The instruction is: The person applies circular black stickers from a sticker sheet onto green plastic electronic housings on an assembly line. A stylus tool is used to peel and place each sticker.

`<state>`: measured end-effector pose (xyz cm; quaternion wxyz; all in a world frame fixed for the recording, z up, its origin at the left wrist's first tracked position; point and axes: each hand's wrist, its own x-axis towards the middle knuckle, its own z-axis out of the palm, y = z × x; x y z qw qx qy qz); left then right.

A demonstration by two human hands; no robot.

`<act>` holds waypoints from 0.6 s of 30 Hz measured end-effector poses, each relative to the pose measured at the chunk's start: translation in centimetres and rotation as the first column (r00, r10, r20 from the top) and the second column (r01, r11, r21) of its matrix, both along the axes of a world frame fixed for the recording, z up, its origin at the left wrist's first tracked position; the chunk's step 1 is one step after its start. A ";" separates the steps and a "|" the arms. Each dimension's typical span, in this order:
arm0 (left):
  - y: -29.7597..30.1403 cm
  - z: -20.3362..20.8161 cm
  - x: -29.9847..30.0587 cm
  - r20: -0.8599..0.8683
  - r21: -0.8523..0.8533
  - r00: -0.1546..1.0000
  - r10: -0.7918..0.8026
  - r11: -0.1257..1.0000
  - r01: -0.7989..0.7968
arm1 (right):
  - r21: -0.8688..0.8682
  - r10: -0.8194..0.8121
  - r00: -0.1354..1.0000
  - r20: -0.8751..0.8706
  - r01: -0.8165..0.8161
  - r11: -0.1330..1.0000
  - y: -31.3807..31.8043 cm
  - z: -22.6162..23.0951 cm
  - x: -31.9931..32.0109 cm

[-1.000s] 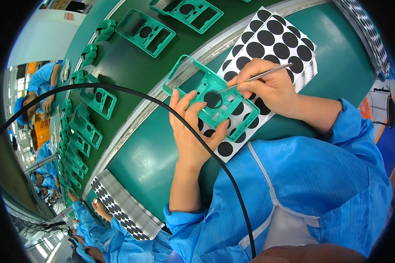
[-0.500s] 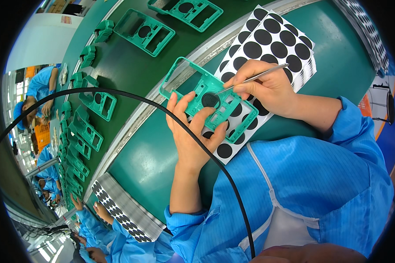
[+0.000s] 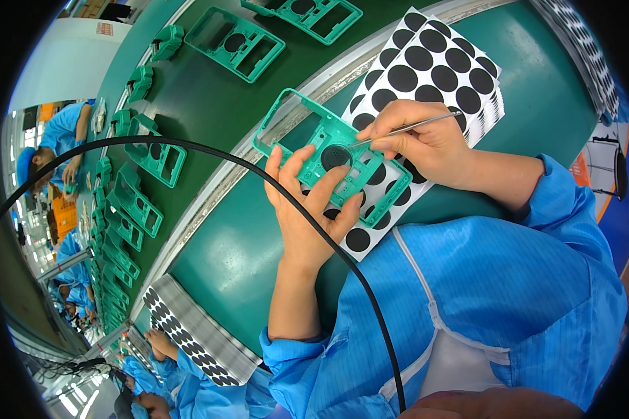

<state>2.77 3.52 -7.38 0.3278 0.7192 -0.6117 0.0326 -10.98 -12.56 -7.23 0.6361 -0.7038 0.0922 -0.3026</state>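
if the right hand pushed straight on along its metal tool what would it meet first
Probably the dark round patch in the green housing, near the tip of the metal tool; depth is unclear.

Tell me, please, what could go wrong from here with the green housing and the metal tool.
The tool in the right hand points at the edge of the dark grille; a slip might scratch it, or poke the left hand's fingertip close by. The housing seems held only by the left hand, over the dotted sheets, so a loosened grip could let it shift or drop onto them.
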 end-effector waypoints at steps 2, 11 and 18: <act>0.0 -0.1 0.1 -0.002 -0.009 1.000 -0.009 1.000 0.009 | -0.008 0.003 1.000 0.000 -0.003 1.000 0.1 0.0 0.1; 0.8 0.0 0.7 0.030 0.079 0.997 -0.064 0.995 0.062 | -0.052 -0.006 1.000 0.000 0.006 0.999 0.5 0.0 0.4; 1.1 0.1 0.9 0.073 0.113 0.996 -0.060 0.992 0.051 | -0.087 -0.018 1.000 -0.016 0.017 0.996 0.8 -0.1 0.6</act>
